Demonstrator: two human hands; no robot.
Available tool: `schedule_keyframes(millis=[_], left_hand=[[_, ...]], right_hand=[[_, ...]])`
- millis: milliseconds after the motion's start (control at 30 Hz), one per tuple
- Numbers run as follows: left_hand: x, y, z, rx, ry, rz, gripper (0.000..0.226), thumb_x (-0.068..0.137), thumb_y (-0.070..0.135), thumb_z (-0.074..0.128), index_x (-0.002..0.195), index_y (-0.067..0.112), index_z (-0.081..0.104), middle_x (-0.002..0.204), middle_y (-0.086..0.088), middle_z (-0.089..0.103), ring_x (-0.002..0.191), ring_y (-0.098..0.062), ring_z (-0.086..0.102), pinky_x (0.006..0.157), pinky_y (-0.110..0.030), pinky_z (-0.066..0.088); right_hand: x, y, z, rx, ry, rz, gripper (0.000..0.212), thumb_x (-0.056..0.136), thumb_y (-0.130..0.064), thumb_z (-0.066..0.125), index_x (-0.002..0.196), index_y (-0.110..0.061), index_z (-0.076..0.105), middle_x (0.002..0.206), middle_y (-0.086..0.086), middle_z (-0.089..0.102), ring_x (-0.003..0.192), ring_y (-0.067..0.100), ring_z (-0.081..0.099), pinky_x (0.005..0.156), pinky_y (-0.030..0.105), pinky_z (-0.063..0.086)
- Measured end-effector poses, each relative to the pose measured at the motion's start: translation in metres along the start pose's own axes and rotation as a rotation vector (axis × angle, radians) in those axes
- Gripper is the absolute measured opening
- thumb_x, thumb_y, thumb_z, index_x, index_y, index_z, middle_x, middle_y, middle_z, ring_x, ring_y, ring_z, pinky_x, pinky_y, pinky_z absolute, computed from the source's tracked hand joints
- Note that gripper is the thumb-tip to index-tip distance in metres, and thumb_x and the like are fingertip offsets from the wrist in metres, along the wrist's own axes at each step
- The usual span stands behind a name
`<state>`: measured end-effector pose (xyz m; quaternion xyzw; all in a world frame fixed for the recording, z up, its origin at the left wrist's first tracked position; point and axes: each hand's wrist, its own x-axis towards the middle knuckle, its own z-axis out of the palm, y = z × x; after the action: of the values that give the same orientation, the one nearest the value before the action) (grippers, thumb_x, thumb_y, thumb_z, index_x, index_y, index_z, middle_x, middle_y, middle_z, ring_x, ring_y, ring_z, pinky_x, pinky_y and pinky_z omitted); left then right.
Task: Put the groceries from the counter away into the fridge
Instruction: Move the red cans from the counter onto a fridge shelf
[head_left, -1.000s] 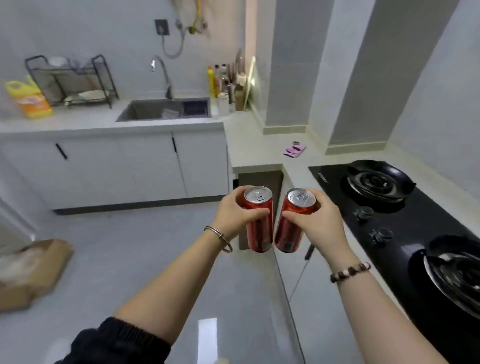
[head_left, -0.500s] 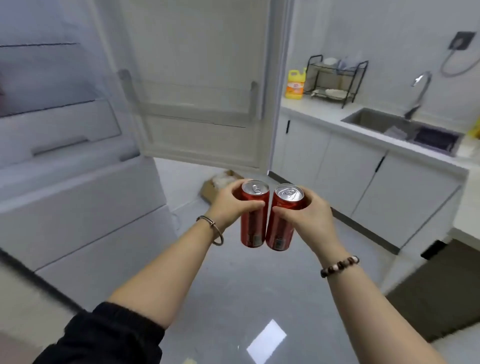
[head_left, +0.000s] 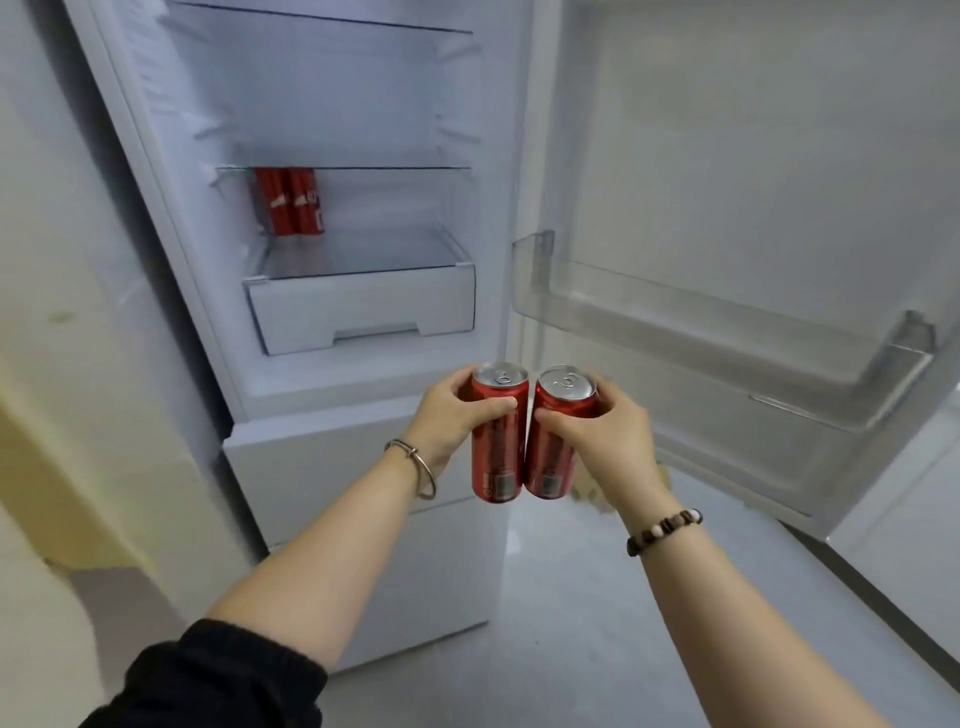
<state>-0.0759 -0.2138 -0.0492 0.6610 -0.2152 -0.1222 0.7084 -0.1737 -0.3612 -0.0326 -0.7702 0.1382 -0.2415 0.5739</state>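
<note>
I face the open white fridge (head_left: 363, 405). My left hand (head_left: 447, 415) grips a tall red can (head_left: 497, 447) near its top. My right hand (head_left: 608, 441) grips a second red can (head_left: 553, 441) the same way. Both cans stand upright and side by side, almost touching, in front of the fridge's lower edge. Inside, two more red cans (head_left: 291, 205) stand at the back left on the lower glass shelf (head_left: 384, 254).
The fridge door (head_left: 727, 182) is swung open to the right, with a clear door bin (head_left: 701, 332). A white drawer (head_left: 358, 312) sits under the lower shelf. Closed freezer drawers (head_left: 337, 467) lie below. A cream wall (head_left: 62, 364) stands on the left.
The view has swung left from the counter and stove to the open fridge. Both hands still hold their cans together, now in front of the fridge compartment.
</note>
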Motion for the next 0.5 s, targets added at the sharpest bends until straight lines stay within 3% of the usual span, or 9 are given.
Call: schedule_keyframes(millis=[167,367,500], left_hand=[[0.059,0.011,-0.062,0.026,0.064,0.026,0.036,0.074,0.002,0.074,0.102,0.023,0.065,0.094,0.004,0.07,0.086,-0.007,0.065,0.075,-0.019,0.05],[0.129,0.031,-0.125,0.062,0.173,0.054,0.03,0.073,0.009,0.076,0.1,0.019,0.066,0.096,0.0,0.07,0.089,-0.012,0.065,0.081,-0.025,0.052],[0.175,0.037,-0.155,0.018,0.272,0.099,0.026,0.077,0.003,0.072,0.097,0.019,0.066,0.093,0.0,0.07,0.083,-0.01,0.065,0.075,-0.024,0.052]], right_hand=[[0.073,-0.003,0.068,0.087,-0.086,-0.022,0.043,0.069,-0.013,0.081,0.105,-0.028,0.063,0.099,-0.01,0.07,0.089,0.004,0.066,0.079,0.025,0.051],[0.154,-0.018,0.141,0.12,-0.144,-0.116,0.042,0.073,-0.014,0.078,0.109,-0.023,0.059,0.099,-0.011,0.066,0.089,0.001,0.063,0.078,0.023,0.05],[0.204,-0.024,0.186,0.178,-0.154,-0.179,0.042,0.075,-0.016,0.076,0.113,-0.021,0.057,0.105,-0.007,0.065,0.092,0.001,0.062,0.077,0.018,0.049]])
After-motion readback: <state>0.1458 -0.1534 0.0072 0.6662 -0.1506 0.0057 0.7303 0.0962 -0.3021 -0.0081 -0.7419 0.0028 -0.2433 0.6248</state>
